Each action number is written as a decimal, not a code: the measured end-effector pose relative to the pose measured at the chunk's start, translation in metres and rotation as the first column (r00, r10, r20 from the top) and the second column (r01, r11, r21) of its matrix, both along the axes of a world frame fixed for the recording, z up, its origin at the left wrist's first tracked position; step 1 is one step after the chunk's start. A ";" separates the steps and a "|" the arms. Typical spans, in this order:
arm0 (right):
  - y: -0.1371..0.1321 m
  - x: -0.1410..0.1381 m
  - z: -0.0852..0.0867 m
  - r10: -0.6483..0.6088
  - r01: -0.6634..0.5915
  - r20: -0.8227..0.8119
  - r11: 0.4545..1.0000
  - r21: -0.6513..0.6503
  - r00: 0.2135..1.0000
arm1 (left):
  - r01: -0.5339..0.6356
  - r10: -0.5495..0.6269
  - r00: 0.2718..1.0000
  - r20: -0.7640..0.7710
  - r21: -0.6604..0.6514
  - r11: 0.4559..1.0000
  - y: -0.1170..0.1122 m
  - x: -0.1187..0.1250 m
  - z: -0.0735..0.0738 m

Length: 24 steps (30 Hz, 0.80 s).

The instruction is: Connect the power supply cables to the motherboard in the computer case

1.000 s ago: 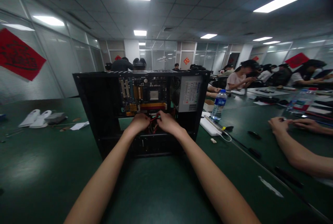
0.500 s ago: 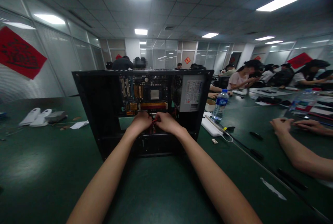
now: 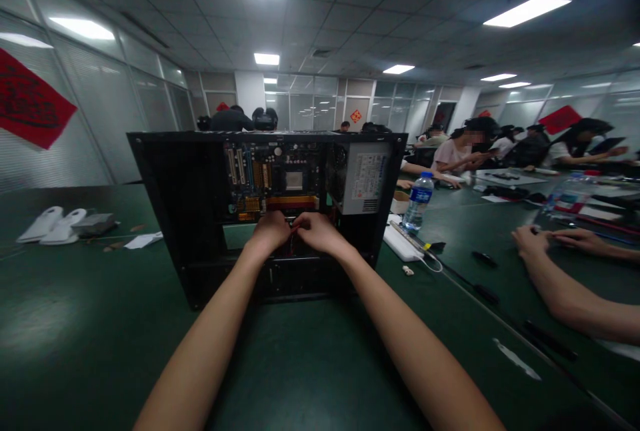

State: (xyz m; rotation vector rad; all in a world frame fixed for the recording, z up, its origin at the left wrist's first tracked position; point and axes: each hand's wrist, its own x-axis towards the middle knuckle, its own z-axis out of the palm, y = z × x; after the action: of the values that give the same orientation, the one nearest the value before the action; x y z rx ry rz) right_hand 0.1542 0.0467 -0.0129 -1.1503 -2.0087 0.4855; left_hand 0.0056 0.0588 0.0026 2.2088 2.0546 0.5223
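A black computer case (image 3: 175,217) stands on the green table with its side open towards me. Inside it are the motherboard (image 3: 294,181), with a square silver processor, and the grey power supply (image 3: 367,177) at the upper right. My left hand (image 3: 271,231) and my right hand (image 3: 316,231) meet in the lower middle of the case, below the yellow and red memory slots (image 3: 293,203). Both have their fingers pinched on thin reddish cables (image 3: 295,227). The cable ends are too small and dark to make out.
Right of the case are a water bottle (image 3: 419,201) and a white power strip (image 3: 400,242) with cords. A co-worker's hands (image 3: 533,241) rest at the far right. White objects (image 3: 63,224) and a grey box (image 3: 93,224) lie left.
The view has turned slightly right, so the case and table items sit a little further left. My hands stay together at the cables, which show less between them.
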 end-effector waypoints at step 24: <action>0.014 -0.052 0.003 -0.488 -0.053 -0.591 0.741 -0.670 0.642 | 0.111 -0.104 0.984 0.145 -0.043 0.993 0.002 -0.021 -0.009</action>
State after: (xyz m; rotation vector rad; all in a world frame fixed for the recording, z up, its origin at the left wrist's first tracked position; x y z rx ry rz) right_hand 0.1027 0.0612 -0.0098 -1.2800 -0.9326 1.3411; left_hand -0.0155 0.0613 -0.0065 2.1703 1.8466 0.5913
